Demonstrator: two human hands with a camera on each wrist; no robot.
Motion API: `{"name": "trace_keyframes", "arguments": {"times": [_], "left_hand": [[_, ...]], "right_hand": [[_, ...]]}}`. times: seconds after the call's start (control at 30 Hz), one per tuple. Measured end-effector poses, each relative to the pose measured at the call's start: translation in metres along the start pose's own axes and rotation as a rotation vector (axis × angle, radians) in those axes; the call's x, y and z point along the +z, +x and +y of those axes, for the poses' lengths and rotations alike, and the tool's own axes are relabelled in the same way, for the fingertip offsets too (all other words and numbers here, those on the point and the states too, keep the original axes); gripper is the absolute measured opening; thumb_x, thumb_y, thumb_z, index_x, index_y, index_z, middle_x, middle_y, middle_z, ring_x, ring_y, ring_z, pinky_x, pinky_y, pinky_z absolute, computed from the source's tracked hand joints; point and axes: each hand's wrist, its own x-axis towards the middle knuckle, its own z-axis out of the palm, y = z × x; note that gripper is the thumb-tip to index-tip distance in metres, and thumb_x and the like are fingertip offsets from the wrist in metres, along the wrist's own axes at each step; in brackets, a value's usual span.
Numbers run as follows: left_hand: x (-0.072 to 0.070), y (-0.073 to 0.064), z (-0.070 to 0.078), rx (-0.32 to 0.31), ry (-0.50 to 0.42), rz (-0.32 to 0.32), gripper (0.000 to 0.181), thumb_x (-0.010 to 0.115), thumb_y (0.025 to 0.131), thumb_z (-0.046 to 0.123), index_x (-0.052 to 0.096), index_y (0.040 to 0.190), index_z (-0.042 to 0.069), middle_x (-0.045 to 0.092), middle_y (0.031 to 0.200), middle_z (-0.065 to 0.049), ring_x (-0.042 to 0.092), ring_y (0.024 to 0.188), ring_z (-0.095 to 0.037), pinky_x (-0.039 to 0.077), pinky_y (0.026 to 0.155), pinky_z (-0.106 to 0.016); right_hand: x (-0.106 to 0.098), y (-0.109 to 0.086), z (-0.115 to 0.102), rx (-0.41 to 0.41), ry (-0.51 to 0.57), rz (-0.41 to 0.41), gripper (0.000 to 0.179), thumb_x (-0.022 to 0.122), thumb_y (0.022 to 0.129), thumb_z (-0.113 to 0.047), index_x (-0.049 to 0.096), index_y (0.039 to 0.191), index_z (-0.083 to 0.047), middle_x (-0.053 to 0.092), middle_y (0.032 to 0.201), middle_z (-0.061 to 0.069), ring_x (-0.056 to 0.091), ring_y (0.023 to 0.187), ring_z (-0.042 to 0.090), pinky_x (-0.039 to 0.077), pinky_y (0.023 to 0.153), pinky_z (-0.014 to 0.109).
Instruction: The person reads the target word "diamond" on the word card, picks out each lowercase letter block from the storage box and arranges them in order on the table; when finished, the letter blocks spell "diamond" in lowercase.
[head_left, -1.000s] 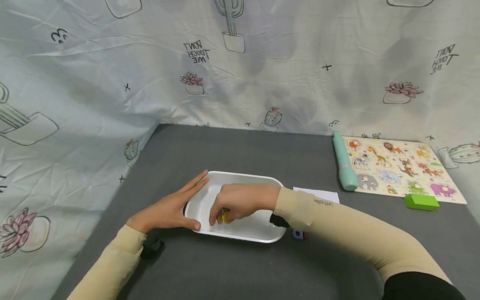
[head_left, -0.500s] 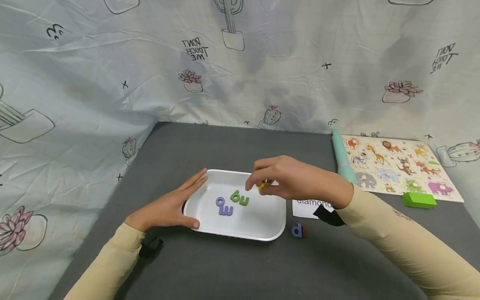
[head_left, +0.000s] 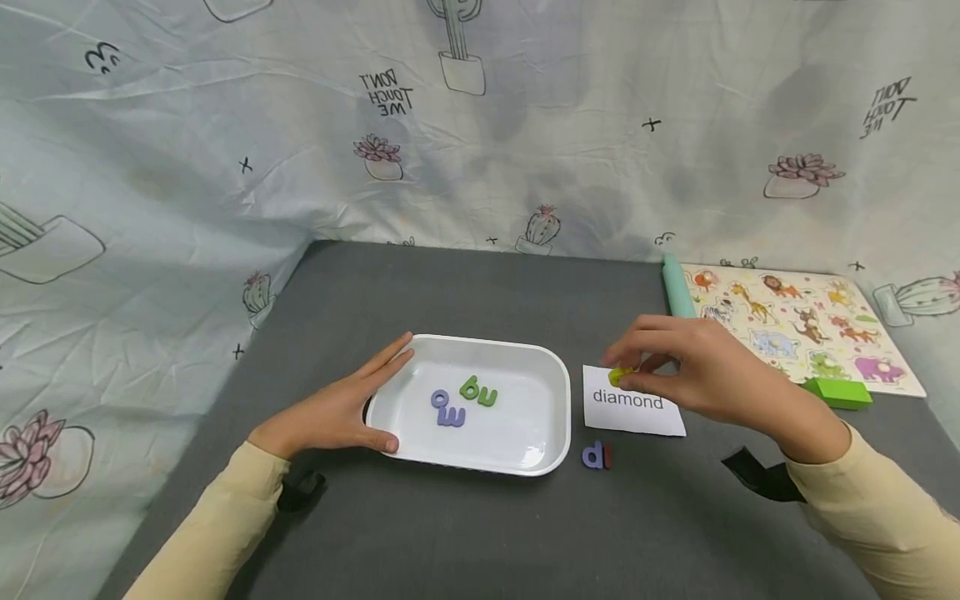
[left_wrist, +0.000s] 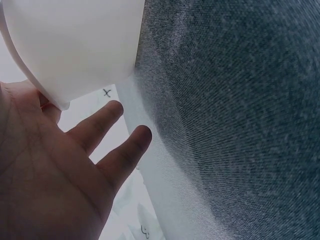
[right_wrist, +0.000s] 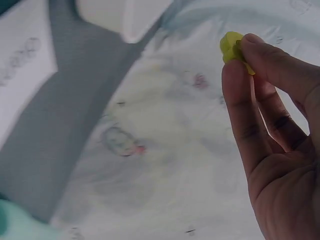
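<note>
My right hand (head_left: 723, 379) pinches a small yellow letter (head_left: 618, 377) between thumb and fingertips, above the white card (head_left: 637, 419) printed "diamond". In the right wrist view the yellow letter (right_wrist: 232, 48) shows rounded edges; which letter it is cannot be read. My left hand (head_left: 330, 417) rests at the left end of a white tray (head_left: 487, 454), fingers straight along the far corner and thumb on the near rim. Inside the tray lie a green b-like letter (head_left: 469, 387), a green u-like letter (head_left: 487, 397), a purple o (head_left: 440, 399) and a purple m (head_left: 452, 417).
A purple d (head_left: 592, 456) and a dark red piece (head_left: 607, 457) lie just below the card. Back right are a teal tube-like object (head_left: 677, 287), an animal puzzle board (head_left: 802, 325) and a green block (head_left: 838, 393). Printed cloth (head_left: 480, 167) hangs behind the grey table (head_left: 480, 292).
My right hand has lifted the yellow letter out of the tray and carried it right, over the card, uncovering the letters in the tray. The left hand stays at the tray's end.
</note>
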Motion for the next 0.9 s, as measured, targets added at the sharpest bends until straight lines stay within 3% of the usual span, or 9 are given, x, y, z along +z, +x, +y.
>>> {"name": "trace_keyframes", "arguments": {"times": [0.27,0.43,0.63,0.9], "left_hand": [[-0.003,0.001,0.001,-0.005,0.0,0.004,0.124,0.089,0.073,0.048,0.011,0.165,0.018,-0.005,0.17,0.008,0.018,0.151,-0.022,0.038,0.105,-0.046],[-0.003,0.001,0.0,0.005,0.0,0.005,0.125,0.089,0.073,0.05,0.011,0.165,0.018,-0.004,0.17,0.007,0.018,0.151,-0.021,0.038,0.105,-0.044],[-0.001,0.001,-0.001,0.013,0.005,0.003,0.125,0.088,0.073,0.051,0.012,0.165,0.016,-0.004,0.17,0.007,0.017,0.152,-0.021,0.037,0.106,-0.043],[0.002,0.002,-0.002,-0.005,0.007,0.005,0.125,0.089,0.072,0.051,0.012,0.165,0.018,-0.004,0.17,0.008,0.018,0.151,-0.021,0.038,0.105,-0.044]], "right_hand": [[0.02,-0.038,0.015,0.134,0.039,-0.03,0.048,0.087,0.073,0.006,0.073,0.104,-0.027,0.065,0.092,-0.016,0.062,0.077,0.0,0.053,0.067,0.019],[0.04,-0.056,0.023,0.21,0.125,-0.08,0.042,0.086,0.076,0.004,0.073,0.104,-0.024,0.066,0.091,-0.015,0.064,0.081,0.003,0.056,0.066,0.024],[0.067,-0.074,0.033,0.223,0.21,-0.136,0.031,0.086,0.079,-0.001,0.071,0.102,-0.016,0.066,0.089,-0.012,0.062,0.078,0.004,0.056,0.064,0.027],[0.083,-0.08,0.04,0.205,0.165,-0.148,0.03,0.085,0.079,0.001,0.072,0.1,-0.018,0.069,0.09,-0.013,0.06,0.076,0.0,0.051,0.063,0.025]]}}
